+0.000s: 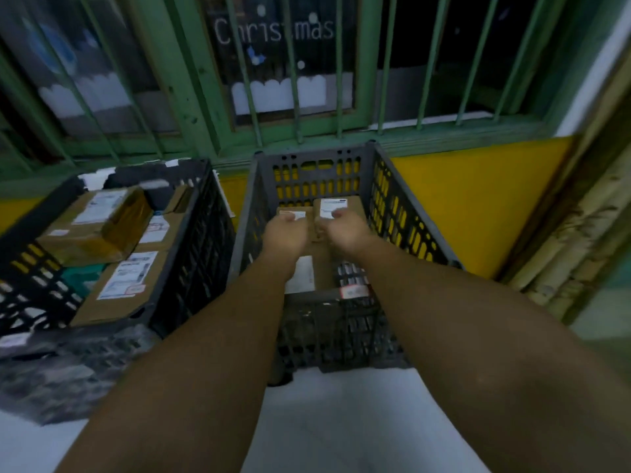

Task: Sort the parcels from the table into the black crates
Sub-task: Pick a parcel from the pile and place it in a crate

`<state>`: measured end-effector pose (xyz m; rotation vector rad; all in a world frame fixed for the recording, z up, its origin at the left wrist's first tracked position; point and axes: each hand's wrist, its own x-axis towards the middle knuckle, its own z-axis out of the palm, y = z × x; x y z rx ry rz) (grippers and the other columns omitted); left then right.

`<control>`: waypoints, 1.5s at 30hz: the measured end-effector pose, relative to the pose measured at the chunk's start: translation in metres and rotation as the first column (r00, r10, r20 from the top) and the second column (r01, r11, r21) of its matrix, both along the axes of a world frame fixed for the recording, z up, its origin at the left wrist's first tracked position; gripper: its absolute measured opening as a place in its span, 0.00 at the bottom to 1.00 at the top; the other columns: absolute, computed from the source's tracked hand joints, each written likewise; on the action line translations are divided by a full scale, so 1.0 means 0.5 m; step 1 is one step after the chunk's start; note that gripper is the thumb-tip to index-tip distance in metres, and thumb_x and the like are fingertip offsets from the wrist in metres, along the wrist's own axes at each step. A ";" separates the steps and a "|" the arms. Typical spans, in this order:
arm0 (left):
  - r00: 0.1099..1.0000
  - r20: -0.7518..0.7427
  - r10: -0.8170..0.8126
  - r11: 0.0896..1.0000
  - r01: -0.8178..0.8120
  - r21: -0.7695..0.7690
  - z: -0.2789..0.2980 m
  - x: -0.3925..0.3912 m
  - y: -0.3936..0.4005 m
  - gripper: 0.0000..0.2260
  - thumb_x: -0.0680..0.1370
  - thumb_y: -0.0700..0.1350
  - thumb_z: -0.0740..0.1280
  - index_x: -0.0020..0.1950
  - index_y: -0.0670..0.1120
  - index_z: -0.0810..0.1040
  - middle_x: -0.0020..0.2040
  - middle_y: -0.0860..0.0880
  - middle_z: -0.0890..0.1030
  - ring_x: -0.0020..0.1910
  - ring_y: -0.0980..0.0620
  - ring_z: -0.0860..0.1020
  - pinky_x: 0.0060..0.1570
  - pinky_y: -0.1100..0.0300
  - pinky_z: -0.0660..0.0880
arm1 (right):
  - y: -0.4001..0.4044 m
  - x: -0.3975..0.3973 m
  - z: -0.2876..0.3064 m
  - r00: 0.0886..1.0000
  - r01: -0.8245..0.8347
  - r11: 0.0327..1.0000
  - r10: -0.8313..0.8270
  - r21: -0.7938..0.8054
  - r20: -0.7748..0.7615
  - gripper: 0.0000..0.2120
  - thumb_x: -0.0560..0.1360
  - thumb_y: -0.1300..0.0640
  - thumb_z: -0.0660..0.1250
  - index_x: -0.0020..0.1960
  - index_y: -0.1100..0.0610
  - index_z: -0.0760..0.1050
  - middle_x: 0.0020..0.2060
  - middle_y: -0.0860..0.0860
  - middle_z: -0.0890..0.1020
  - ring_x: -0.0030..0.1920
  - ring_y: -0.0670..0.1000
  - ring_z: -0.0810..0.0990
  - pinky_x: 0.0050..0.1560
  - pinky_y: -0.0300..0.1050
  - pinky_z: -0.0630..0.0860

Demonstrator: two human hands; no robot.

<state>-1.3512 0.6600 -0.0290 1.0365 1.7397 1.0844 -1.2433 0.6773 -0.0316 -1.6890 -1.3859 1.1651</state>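
Two black crates stand under a window. The left crate (191, 254) is piled with several brown cardboard parcels (126, 285) bearing white labels. Both my arms reach down into the right crate (403, 213). My left hand (285, 232) curls its fingers over a small brown parcel (295, 213) with a white label. Beside it, my right hand (343, 230) curls over a slightly larger labelled parcel (341, 203). The two parcels lie side by side near the crate's far wall. Under my wrists lie another labelled box (305, 276) and a dark packet (353, 288). Motion blur hides my fingertips.
A green window frame with vertical bars (297, 107) and a yellow wall (478, 192) close off the far side. A dark mottled bag (65, 367) lies at the near left. A white surface (341, 421) runs below the crates. A worn wooden post (580, 216) stands at the right.
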 end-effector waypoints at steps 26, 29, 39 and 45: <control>0.310 0.400 -0.862 0.392 0.909 0.140 0.026 1.141 -0.890 0.16 0.81 0.42 0.64 0.69 0.48 0.73 0.64 0.45 0.79 0.61 0.47 0.78 0.60 0.49 0.76 | -1.129 1.052 0.008 0.194 0.980 0.173 -0.943 0.098 -0.269 0.25 0.78 0.47 0.66 0.71 0.56 0.69 0.65 0.54 0.76 0.63 0.56 0.76 0.67 0.56 0.73; 0.251 0.393 -0.885 0.308 0.947 0.088 0.017 1.253 -1.054 0.15 0.82 0.44 0.64 0.69 0.48 0.73 0.64 0.46 0.78 0.62 0.47 0.77 0.62 0.49 0.76 | -1.312 1.139 -0.003 0.034 0.998 0.015 -0.956 0.065 -0.292 0.25 0.78 0.47 0.66 0.72 0.55 0.68 0.66 0.54 0.76 0.63 0.56 0.76 0.66 0.56 0.74; 0.124 0.355 -0.927 0.143 0.989 0.029 -0.026 1.581 -1.361 0.15 0.81 0.42 0.65 0.68 0.49 0.75 0.62 0.46 0.79 0.58 0.48 0.79 0.59 0.50 0.79 | -1.586 1.384 -0.036 -0.073 0.997 -0.079 -0.964 0.015 -0.255 0.24 0.79 0.48 0.64 0.72 0.55 0.68 0.69 0.53 0.74 0.65 0.55 0.74 0.64 0.52 0.73; 0.181 0.410 -0.894 0.208 0.978 0.023 -0.076 1.852 -1.409 0.15 0.81 0.40 0.63 0.68 0.46 0.75 0.60 0.45 0.79 0.56 0.48 0.79 0.56 0.52 0.79 | -1.632 1.644 -0.062 0.019 0.999 0.013 -0.986 0.037 -0.168 0.24 0.81 0.49 0.63 0.74 0.57 0.66 0.69 0.53 0.73 0.60 0.53 0.73 0.58 0.49 0.72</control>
